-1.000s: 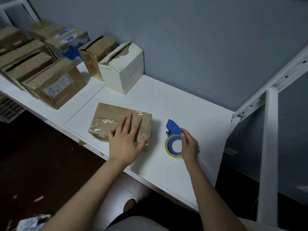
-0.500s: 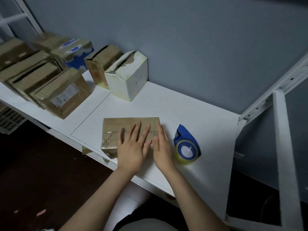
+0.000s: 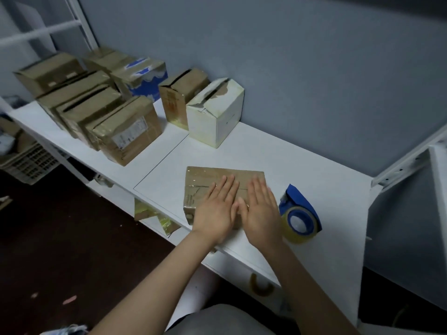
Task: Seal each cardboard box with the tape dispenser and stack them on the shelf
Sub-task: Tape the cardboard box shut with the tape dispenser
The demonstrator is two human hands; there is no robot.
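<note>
Cardboard box (image 3: 200,180), print (image 3: 192,200) too blurred

wall (image 3: 314,68): blue-grey | slatted crate (image 3: 31,163): lower left | floor (image 3: 72,250): dark, with pink scraps (image 3: 69,299)

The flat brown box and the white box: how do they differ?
The flat brown box lies low, wrapped in shiny tape; the white box stands taller, its top flaps gaping. The left hand and right hand lie flat on the brown box; no hand touches the white box. Both stand on the white shelf.
</note>
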